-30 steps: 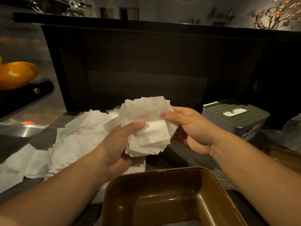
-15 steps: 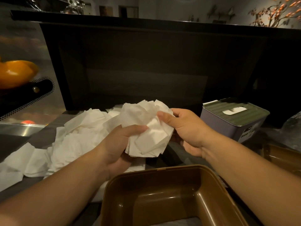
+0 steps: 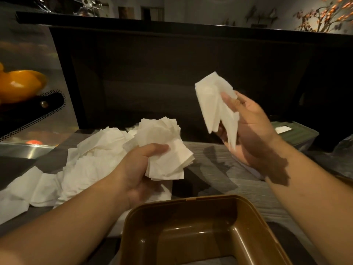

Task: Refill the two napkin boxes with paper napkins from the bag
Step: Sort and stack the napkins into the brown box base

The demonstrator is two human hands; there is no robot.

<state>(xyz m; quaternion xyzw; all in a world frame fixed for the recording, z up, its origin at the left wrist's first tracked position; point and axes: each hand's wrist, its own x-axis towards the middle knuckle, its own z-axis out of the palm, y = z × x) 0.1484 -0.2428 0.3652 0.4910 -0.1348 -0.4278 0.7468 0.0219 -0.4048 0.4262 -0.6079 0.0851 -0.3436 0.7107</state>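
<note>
My left hand (image 3: 137, 169) grips a thick stack of white paper napkins (image 3: 164, 150) above the counter. Up and to the right, my right hand (image 3: 248, 129) pinches a smaller bunch of napkins (image 3: 214, 104), held apart from the stack. An open brown napkin box (image 3: 200, 232) stands at the near edge below both hands, its inside mostly bare. A second box with a green slotted lid (image 3: 294, 131) sits closed at the right, partly hidden behind my right hand. A loose heap of napkins (image 3: 80, 165) lies on the counter at the left.
A dark counter front rises behind the worktop. An orange object (image 3: 19, 85) sits on a dark perforated rack at the left over a steel surface. A clear plastic bag (image 3: 343, 148) shows at the right edge. Grey wood-grain counter (image 3: 219, 169) lies between the boxes.
Both hands held one stack together before. My right hand has pulled a bunch of napkins off it and lifted it up and to the right; my left hand keeps the rest.
</note>
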